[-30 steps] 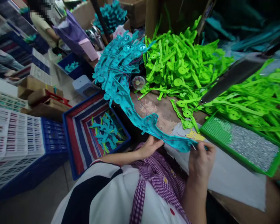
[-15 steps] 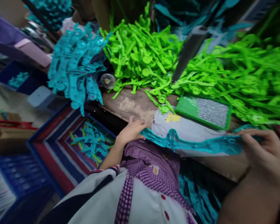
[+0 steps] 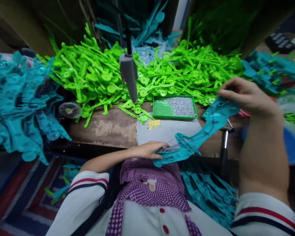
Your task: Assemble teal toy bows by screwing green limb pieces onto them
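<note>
A long curved teal plastic shell (image 3: 201, 132) with thin wires along its inside spans the space between my hands. My left hand (image 3: 149, 150) is closed on its lower end, close to the apron. Higher up and to the right, my right hand (image 3: 245, 95) pinches the other end, so the shell slopes up to the right. Under it lies a pale cloth (image 3: 167, 131) with a yellow cartoon cutout (image 3: 153, 124). Just beyond the cloth sits a green tray (image 3: 174, 116) holding many small silver screws. A grey electric screwdriver (image 3: 129, 75) hangs point down behind.
Bright green plastic arms (image 3: 103, 75) are heaped across the back of the bench (image 3: 108, 131). Teal shells (image 3: 17, 95) are piled at left, more (image 3: 208, 186) below the bench. A hammer (image 3: 225, 144) and a blue basin (image 3: 291, 146) are at right.
My view has swung to the right. The teal shell has gone from nearly level to tilted, its right end raised by my right hand; both hands still hold it.
</note>
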Tool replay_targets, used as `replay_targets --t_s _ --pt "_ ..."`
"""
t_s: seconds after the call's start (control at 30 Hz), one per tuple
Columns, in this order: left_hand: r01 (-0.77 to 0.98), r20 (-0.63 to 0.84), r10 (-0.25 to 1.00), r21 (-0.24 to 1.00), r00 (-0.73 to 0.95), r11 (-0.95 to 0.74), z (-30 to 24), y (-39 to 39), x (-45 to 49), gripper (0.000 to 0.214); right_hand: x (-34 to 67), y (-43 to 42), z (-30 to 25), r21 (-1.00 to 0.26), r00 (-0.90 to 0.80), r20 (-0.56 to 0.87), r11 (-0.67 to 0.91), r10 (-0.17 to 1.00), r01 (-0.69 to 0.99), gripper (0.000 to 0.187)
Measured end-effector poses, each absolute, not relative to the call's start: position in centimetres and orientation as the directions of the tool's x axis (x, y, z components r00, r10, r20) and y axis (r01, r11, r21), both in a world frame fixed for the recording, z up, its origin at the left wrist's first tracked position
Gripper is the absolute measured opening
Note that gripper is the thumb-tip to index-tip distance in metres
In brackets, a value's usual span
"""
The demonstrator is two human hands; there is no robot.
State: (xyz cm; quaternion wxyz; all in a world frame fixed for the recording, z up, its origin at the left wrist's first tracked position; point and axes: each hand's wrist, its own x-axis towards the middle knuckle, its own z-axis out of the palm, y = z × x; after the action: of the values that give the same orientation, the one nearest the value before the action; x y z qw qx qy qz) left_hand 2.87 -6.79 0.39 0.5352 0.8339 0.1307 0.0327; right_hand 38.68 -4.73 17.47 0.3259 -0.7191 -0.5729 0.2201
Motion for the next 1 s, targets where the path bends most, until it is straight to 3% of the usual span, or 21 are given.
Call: replay_targets --t_s 0.1,0.2,0.27,0.33,0.4,0.53,0.7,0.87,1.0 --pt "0.083 -0.020 0.181 0.933 0.983 -0.350 0.0 -5.5 4.3 0.039 39.7 -2.9 17.1 -0.680 0.200 0.065 -0.103 0.978 0.726 0.055" --pt "0.076 0.025 0.303 0.946 0.953 -0.316 -1.0 -3.9 5.6 0.029 42.7 -3.6 14.7 -0.680 0.377 0.261 -0.108 0.888 0.726 0.048" --pt "0.098 0.041 0.434 0.951 0.900 -0.293 -1.9 -2.7 6.6 0.029 45.0 -5.6 11.6 -0.657 0.604 0.380 -0.255 0.700 0.709 0.036" --pt "0.111 0.065 0.564 0.956 0.823 -0.272 -2.8 -1.7 7.9 0.030 46.5 -8.2 7.6 -0.573 0.706 0.310 -0.468 0.636 0.673 0.013" --pt "0.128 0.090 0.687 0.957 0.721 -0.261 -3.6 -1.0 9.3 0.030 47.1 -10.4 4.0 -0.543 0.714 0.222 -0.523 0.664 0.657 0.006" --pt "0.181 0.111 0.831 0.952 0.545 -0.246 -4.6 -0.4 11.4 0.029 46.8 -11.9 -0.3 -0.504 0.703 0.218 -0.539 0.677 0.675 0.015" --pt "0.158 0.152 0.815 0.946 0.559 -0.284 -5.3 -0.8 11.3 0.033 47.0 -11.2 -1.2 -0.456 0.675 0.229 -0.535 0.701 0.711 0.019" --pt "0.159 0.185 0.817 0.935 0.547 -0.318 -6.1 -0.6 11.2 0.033 46.3 -11.6 -2.1 -0.240 0.581 0.236 -0.532 0.779 0.812 0.026" --pt "0.148 0.197 0.815 0.934 0.545 -0.324 -6.4 -0.5 11.3 0.034 46.9 -11.9 -2.6 -0.144 0.520 0.237 -0.500 0.820 0.854 0.030"
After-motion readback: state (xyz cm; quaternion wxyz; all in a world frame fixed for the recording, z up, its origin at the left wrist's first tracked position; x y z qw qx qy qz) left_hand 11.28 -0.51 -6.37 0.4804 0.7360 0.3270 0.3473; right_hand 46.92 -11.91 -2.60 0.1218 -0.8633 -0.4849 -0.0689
